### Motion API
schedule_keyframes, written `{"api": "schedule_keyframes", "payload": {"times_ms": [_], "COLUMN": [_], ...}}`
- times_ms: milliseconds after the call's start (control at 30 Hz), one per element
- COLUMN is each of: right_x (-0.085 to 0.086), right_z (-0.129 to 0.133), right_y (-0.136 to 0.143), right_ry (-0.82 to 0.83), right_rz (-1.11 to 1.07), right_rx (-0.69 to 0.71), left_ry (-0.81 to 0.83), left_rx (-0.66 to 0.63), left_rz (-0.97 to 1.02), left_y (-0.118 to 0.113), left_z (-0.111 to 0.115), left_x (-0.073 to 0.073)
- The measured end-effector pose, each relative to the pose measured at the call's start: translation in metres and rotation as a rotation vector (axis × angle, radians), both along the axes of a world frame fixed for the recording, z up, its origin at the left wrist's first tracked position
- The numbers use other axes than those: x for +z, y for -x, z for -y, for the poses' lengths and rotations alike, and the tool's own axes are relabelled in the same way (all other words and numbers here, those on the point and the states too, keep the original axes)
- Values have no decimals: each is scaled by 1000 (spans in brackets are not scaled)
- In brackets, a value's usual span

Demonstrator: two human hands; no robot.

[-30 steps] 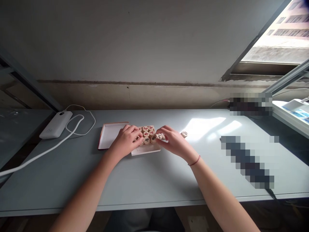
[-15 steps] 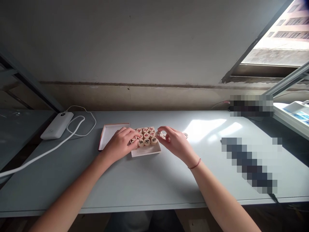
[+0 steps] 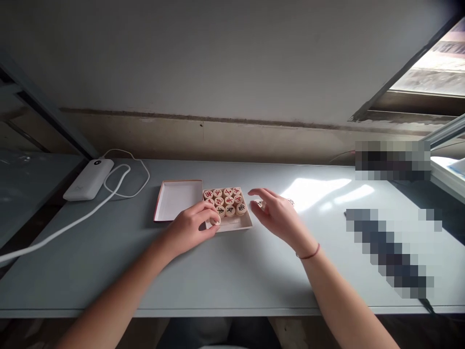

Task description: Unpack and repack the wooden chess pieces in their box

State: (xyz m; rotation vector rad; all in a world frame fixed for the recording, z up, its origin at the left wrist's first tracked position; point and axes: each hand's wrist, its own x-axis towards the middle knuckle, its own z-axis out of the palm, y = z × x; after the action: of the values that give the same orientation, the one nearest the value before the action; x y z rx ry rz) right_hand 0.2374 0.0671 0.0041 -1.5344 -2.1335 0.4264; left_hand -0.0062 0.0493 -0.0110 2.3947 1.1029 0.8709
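Note:
Round wooden Chinese chess pieces [image 3: 228, 199] with red and black characters stand in rows in a shallow white box [image 3: 238, 224]. At the box's near left corner, my left hand [image 3: 192, 224] has thumb and fingertips closed around one chess piece [image 3: 215, 221]. To the right of the box, my right hand [image 3: 278, 213] hovers with thumb and index finger apart. More chess pieces [image 3: 291, 201] lie on the table by that hand, partly hidden behind it. An open box lid [image 3: 179, 199] with a white inside lies against the box's left side.
A white power bank [image 3: 89, 180] with a looping white cable [image 3: 83, 220] is at the left on the grey table [image 3: 232, 276]. Pixelated dark objects [image 3: 390, 254] are at the right. Sunlight from a window [image 3: 432, 65] falls on the tabletop.
My left hand has moved toward the box's near left corner with a chess piece in its fingers. My right hand's thumb and index finger have spread apart, away from the box. The view has shifted slightly.

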Motion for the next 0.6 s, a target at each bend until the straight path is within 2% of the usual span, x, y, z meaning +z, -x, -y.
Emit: {"api": "schedule_keyframes", "payload": {"times_ms": [100,233,333,433,600], "right_x": [-6,-10,-7,-4,-6], "right_z": [-8,-12,-10,-3,19], "right_y": [-12,-15,-13,-3,33], "right_ry": [100,145,78,-53,-73], "right_rz": [254,363,295,114,-78], "right_rx": [3,2,-23,-31,210], "left_ry": [1,-53,-60,-54,-55], "left_rx": [-41,-65,-63,-66,-31], "left_rz": [-90,-208,-252,-279,-299], "left_y": [6,7,8,10,15], "left_z": [-2,-3,-4,-4,-6], "left_x": [2,4,4,3,5]}}
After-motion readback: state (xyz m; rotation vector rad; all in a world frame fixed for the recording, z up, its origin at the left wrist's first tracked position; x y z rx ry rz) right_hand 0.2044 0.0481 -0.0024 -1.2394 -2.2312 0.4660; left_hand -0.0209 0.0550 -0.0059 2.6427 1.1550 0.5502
